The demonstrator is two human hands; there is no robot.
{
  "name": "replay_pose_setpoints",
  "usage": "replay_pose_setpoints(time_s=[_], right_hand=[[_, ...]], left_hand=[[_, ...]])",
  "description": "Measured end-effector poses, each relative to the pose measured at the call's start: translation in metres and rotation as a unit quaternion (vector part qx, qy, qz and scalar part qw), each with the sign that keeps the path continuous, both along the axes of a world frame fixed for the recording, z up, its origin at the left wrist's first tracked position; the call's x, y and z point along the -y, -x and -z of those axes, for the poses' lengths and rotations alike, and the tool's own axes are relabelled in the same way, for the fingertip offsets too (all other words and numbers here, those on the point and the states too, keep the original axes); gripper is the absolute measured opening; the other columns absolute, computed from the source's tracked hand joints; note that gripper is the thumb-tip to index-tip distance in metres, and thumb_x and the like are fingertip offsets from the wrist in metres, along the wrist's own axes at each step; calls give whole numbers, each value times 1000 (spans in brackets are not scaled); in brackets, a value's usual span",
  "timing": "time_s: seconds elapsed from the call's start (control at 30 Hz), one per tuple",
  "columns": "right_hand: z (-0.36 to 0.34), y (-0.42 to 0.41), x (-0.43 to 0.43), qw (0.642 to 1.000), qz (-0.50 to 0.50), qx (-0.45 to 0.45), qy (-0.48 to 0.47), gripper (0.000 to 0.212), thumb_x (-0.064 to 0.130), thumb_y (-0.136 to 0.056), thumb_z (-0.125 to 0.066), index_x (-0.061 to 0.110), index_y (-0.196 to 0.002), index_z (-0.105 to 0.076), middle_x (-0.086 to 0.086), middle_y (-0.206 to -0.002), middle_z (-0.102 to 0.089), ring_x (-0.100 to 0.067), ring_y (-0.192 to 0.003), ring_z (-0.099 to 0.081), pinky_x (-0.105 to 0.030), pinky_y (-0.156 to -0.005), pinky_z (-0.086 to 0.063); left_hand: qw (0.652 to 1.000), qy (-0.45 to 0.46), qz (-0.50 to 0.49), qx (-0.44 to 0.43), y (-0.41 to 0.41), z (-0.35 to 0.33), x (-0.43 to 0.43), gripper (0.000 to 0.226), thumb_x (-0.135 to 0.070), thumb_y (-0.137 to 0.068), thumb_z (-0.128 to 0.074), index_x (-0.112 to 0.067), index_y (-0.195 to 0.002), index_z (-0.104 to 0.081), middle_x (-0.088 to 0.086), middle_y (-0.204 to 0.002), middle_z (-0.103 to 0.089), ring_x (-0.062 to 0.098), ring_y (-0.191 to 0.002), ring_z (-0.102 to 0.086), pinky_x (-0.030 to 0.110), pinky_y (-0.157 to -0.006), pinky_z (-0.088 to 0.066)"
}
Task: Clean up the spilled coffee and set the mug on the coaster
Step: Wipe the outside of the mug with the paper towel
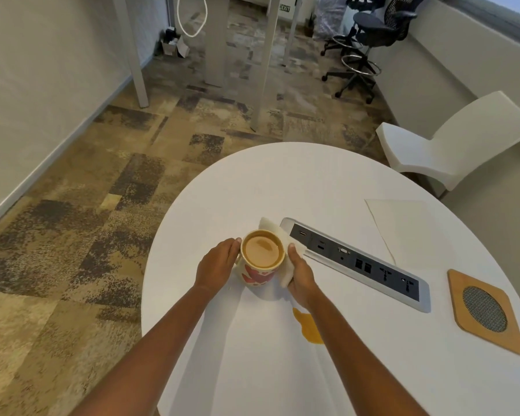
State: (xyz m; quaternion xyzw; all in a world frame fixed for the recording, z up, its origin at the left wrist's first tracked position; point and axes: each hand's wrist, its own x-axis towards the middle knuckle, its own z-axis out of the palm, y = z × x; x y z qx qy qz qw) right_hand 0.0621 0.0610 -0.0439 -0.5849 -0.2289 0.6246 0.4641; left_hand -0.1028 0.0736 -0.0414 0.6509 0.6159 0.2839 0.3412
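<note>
A white mug (260, 276) with red hearts, full of milky coffee, stands near the left side of the round white table (282, 181). My left hand (216, 265) grips the mug's left side. My right hand (300, 274) holds a white napkin (284, 265) against the mug's right side; the napkin wraps behind the mug. A brown coffee puddle (308, 325) lies on the table, partly under my right forearm. The wooden coaster (487, 310) with a grey mesh centre lies at the right.
A grey power and socket strip (357, 262) is set into the table between mug and coaster. A second white napkin (403, 226) lies flat behind it. A white chair (451, 145) stands at the table's far right; office chairs stand further back.
</note>
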Motion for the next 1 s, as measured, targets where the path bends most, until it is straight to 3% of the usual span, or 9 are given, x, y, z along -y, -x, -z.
replay_pose_setpoints(time_s=[0.1, 0.27, 0.37, 0.47, 0.53, 0.6, 0.9, 1.0], right_hand=[[8, 13, 23, 998, 65, 5, -10, 42, 31, -101, -28, 6, -125, -50, -20, -128, -56, -24, -108, -55, -37, -95, -44], [16, 41, 50, 986, 166, 29, 3, 41, 30, -100, -28, 8, -132, -43, 1, -90, -61, -10, -75, -55, -29, -70, -45], [13, 64, 57, 968, 240, 50, 48, 43, 29, -100, -32, 1, -129, -45, -14, -101, -60, -23, -75, -55, -22, -54, -44], [8, 89, 58, 951, 293, 36, 92, 45, 29, -99, -34, 0, -132, -43, -25, -123, -57, -32, -99, -54, -29, -73, -47], [-1, 103, 54, 942, 315, 19, 112, 45, 30, -99, -34, 2, -134, -41, -23, -128, -54, -36, -111, -54, -39, -93, -46], [-9, 112, 49, 934, 334, 8, 128, 44, 31, -99, -33, 4, -134, -40, -21, -130, -53, -38, -117, -52, -43, -103, -43], [-45, 116, 33, 896, 389, -96, 190, 41, 27, -99, -37, 7, -135, -37, -17, -131, -51, -34, -120, -50, -41, -106, -38], [-59, 119, 31, 886, 401, -152, 179, 36, 23, -98, -40, 9, -131, -38, -15, -116, -52, -33, -114, -51, -43, -106, -39]], left_hand=[[1000, -5, 1, -2, 0, 1, 0, 39, -28, -99, -29, -3, -88, -56, 17, -88, -66, 32, -81, -59, 33, -68, -40], [1000, -8, 1, -9, 0, 0, -1, 39, -28, -99, -29, -2, -93, -57, 19, -90, -66, 34, -84, -59, 36, -70, -43], [1000, -7, 4, -14, 0, -1, -1, 40, -29, -99, -29, -1, -92, -57, 20, -90, -66, 37, -85, -59, 38, -71, -44], [1000, -6, 12, -27, 1, -2, -2, 40, -30, -99, -28, -3, -93, -57, 18, -92, -66, 35, -86, -59, 35, -69, -40], [999, -1, 18, -39, 2, -3, -3, 41, -31, -99, -28, -4, -95, -58, 17, -95, -67, 34, -88, -60, 35, -73, -42], [998, 4, 26, -49, 3, -3, -4, 42, -32, -99, -26, -4, -95, -58, 15, -95, -67, 33, -89, -60, 35, -73, -42], [996, -2, 50, -75, 6, -4, -5, 45, -34, -100, -24, -7, -95, -59, 12, -98, -68, 30, -89, -60, 37, -78, -44], [996, -2, 56, -75, 7, -4, -6, 44, -33, -99, -24, -7, -95, -59, 11, -97, -68, 30, -90, -60, 36, -77, -44]])
